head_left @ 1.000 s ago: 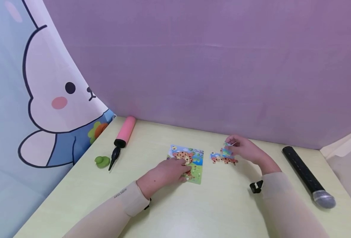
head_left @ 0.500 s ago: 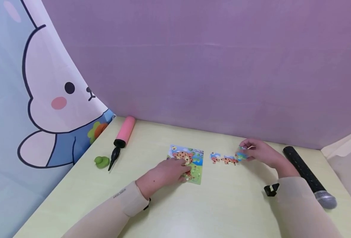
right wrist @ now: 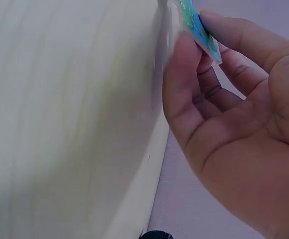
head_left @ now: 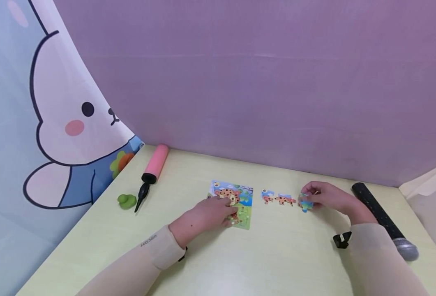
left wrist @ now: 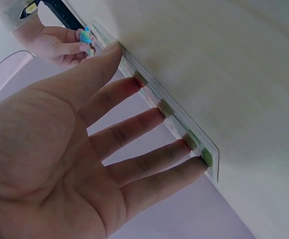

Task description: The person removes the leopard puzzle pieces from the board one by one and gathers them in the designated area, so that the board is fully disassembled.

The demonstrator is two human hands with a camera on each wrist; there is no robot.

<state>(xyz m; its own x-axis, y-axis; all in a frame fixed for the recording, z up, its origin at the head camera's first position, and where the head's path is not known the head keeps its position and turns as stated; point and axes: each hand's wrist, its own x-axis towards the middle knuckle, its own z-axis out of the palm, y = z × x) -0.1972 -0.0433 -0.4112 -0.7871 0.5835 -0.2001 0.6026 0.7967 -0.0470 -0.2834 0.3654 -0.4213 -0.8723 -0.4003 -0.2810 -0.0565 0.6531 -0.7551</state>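
Note:
My left hand (head_left: 207, 213) rests its fingertips on a puzzle board (head_left: 245, 210) printed with a spotted cub, blue sky and green grass. In the left wrist view its fingers (left wrist: 134, 119) are extended and spread along the board, covering part of the picture. To the right, my right hand (head_left: 326, 196) pinches a blue-and-green puzzle piece (head_left: 305, 205) between thumb and fingers. The right wrist view shows that piece tilted edge-on. Between board and right hand lie two loose puzzle pieces: one with sky and a paw-like pattern (head_left: 267, 196), the other orange and spotted (head_left: 285, 200).
A black microphone (head_left: 382, 220) lies right of the right forearm. At the left are a pink hand pump (head_left: 156, 162) with a black nozzle and a small green toy (head_left: 127, 201). Purple cloth (head_left: 262, 90) stands behind the table's back edge.
The right hand has carried the pinched piece right and toward me, from over the loose pieces to beside them. The left hand stays on the board.

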